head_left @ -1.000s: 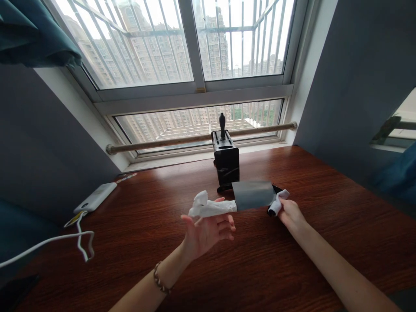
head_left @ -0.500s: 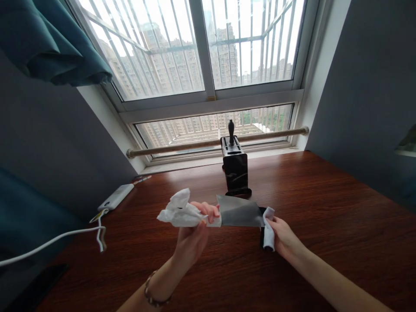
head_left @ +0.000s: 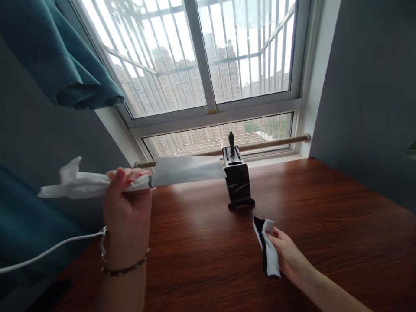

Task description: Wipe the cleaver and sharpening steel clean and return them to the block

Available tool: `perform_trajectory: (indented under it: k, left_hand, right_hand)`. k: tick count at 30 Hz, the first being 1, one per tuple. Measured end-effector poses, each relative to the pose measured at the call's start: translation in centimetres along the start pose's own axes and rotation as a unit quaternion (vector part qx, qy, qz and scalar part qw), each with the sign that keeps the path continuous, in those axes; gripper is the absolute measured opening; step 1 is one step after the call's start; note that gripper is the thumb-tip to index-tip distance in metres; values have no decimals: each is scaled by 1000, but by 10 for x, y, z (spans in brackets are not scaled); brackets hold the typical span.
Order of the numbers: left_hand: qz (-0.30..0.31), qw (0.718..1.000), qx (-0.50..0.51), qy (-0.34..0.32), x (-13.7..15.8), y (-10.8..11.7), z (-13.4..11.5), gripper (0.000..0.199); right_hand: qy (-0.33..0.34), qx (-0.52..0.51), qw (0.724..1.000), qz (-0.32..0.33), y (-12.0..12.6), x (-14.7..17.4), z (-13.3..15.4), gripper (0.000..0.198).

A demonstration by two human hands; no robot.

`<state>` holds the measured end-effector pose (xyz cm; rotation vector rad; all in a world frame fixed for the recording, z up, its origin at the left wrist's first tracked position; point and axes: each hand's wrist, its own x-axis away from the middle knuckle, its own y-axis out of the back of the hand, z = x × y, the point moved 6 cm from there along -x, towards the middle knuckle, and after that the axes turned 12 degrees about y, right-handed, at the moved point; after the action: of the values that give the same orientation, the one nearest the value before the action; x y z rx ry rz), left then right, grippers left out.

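My left hand (head_left: 128, 199) is closed around the handle of a cleaver, raised above the table on the left. White tissue (head_left: 87, 185) wraps that handle and hides it, its loose end sticking out to the left. The broad grey blade of the cleaver (head_left: 188, 170) points right, its tip overlapping the knife block in view. In my right hand (head_left: 286, 251) a folded black-and-white cloth (head_left: 269, 249) is pinched between thumb and fingers, over the table and apart from the blade. A black knife block (head_left: 238, 186) stands near the window with one dark-handled tool (head_left: 231, 141) in its slots.
The brown wooden table (head_left: 325, 216) reaches to the window sill. A horizontal pole (head_left: 276, 143) runs in front of the window. At the left are a white cable (head_left: 65, 245), a blue curtain (head_left: 74, 69) and a dark flat object (head_left: 48, 297).
My left hand has lifted the cleaver up and to the left, away from the cloth. My right hand has moved slightly down with the cloth, which now shows more of its black stripe.
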<state>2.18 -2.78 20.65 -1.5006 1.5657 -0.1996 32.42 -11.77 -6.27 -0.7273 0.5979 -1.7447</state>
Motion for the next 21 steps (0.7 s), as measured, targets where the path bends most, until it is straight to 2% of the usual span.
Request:
perform_trajectory:
  k: [4, 9, 15, 21]
  left_hand:
    - [26, 993, -26, -114, -48, -31, -7, 28]
    - [30, 991, -46, -119, -87, -69, 28, 32]
    - [69, 985, -100, -120, -82, -89, 75, 28]
    - [76, 983, -144, -84, -79, -88, 95, 28]
  right_hand:
    - [5, 1, 1000, 6, 3, -2, 0, 32]
    - [36, 9, 999, -19, 9, -6, 5, 36]
    - [53, 6, 998, -44, 9, -8, 12, 39]
    - [42, 4, 998, -44, 4, -5, 15, 41]
